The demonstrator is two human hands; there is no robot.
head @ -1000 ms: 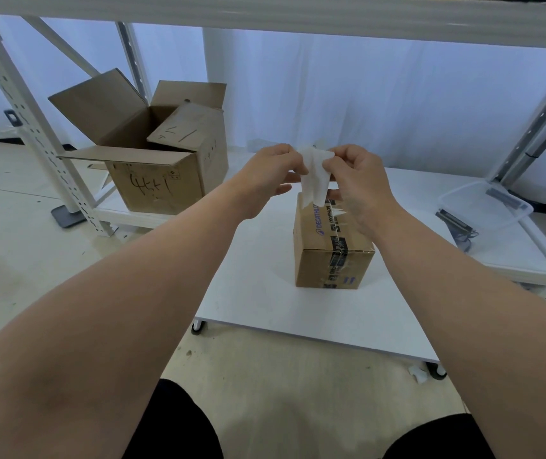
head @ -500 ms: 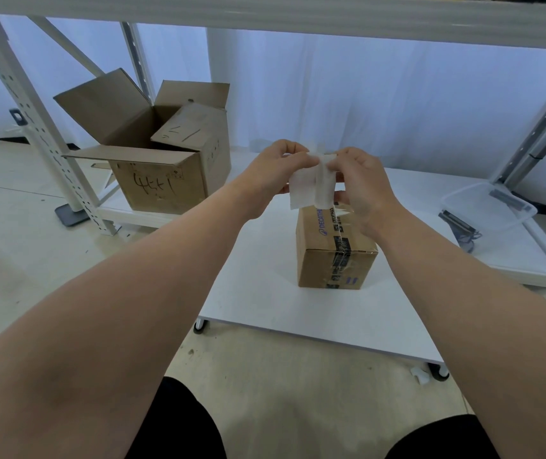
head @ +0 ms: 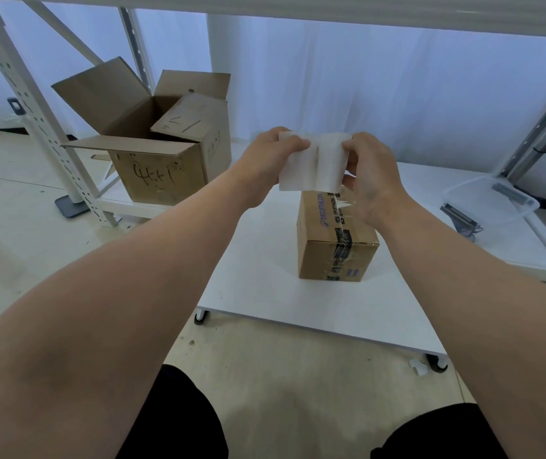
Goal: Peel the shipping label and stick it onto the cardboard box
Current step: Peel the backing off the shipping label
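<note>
Peeling was not finished: our left hand and right hand each pinched the label above the box, nothing stuck yet.

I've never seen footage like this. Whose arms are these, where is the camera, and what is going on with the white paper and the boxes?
There is no machine here: a person works with bare hands, and the single camera sits on that person's head, looking forward and down. That is why both forearms reach in from the bottom edge.

The left hand and the right hand each pinch a top corner of a white shipping label, holding it up in the air between them. It seems to be mid-peel; I cannot tell the label from its backing.

Just below it, a small sealed cardboard box stands on a white wheeled table. The label is not yet on it.

Off to the left, a larger open box sits on a low shelf; to the right lies a clear plastic tub.
</note>
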